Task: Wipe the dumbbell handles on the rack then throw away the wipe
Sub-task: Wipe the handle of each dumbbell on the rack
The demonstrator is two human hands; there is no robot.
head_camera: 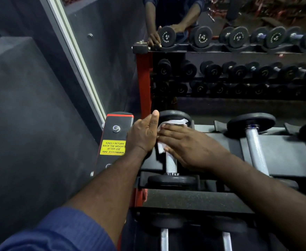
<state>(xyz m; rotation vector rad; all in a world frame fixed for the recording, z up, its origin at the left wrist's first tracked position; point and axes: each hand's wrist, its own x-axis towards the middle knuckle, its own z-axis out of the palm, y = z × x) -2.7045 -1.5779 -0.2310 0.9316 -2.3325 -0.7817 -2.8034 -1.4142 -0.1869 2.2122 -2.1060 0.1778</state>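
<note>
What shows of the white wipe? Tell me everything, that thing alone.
The wipe is a thin white sheet, creased, paper-like, draped over the far end of the leftmost dumbbell's handle on the rack, top tier. The right hand lies flat on it; the left hand meets its left edge, fingers hidden. One corner hangs loose below.

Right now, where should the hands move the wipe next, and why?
Probably slide the wipe down the handle toward the near weight. The left hand and right hand have it on the far part only, and the shiny near stretch of the handle is bare.
</note>
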